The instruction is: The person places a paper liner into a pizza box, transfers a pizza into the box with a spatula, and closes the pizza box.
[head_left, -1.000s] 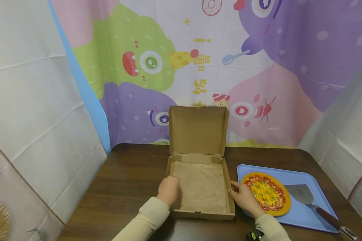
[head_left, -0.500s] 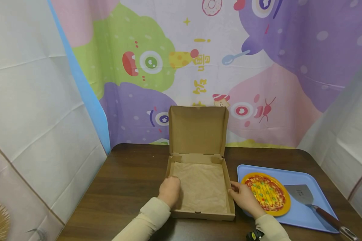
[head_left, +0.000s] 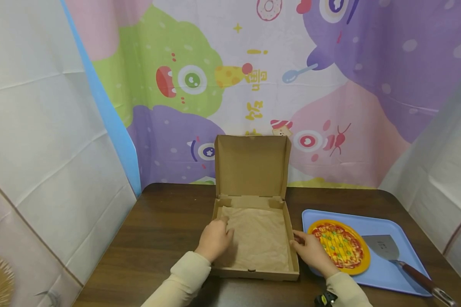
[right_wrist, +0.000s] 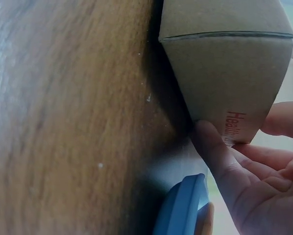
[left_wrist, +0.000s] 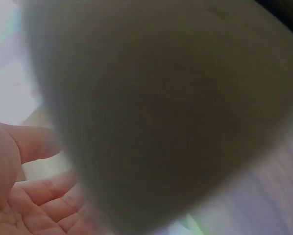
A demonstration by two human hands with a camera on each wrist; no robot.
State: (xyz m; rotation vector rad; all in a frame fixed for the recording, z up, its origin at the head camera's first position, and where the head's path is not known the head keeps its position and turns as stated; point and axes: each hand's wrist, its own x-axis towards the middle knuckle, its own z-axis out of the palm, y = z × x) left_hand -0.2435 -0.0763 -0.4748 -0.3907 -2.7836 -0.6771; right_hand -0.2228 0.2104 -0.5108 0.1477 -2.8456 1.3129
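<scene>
A brown cardboard pizza box point(head_left: 252, 275) stands with its lid point(head_left: 252, 166) raised at the back. Wrinkled brown paper point(head_left: 259, 238) lines its bottom. My left hand point(head_left: 214, 241) is over the box's left side near the front, its fingers loosely bent and holding nothing. In the left wrist view a large blurred sleeve covers much of the picture, with the left palm point(left_wrist: 34, 200) at the lower left. My right hand point(head_left: 315, 255) holds the box's right wall; the right wrist view has its digits against that wall point(right_wrist: 230, 83), beside red lettering.
To the right, a light blue tray point(head_left: 372, 277) carries a pizza point(head_left: 339, 245) on an orange base. A wide metal spatula point(head_left: 382, 247) lies on it too, its brown handle reaching past the tray's edge. Everything stands on a dark wooden table point(head_left: 157, 238); a patterned curtain point(head_left: 169, 140) hangs behind.
My left hand has loosened from a closed fist-like shape, its thumb now apart from the fingers, and has shifted slightly left and away. The right hand keeps its place on the box.
</scene>
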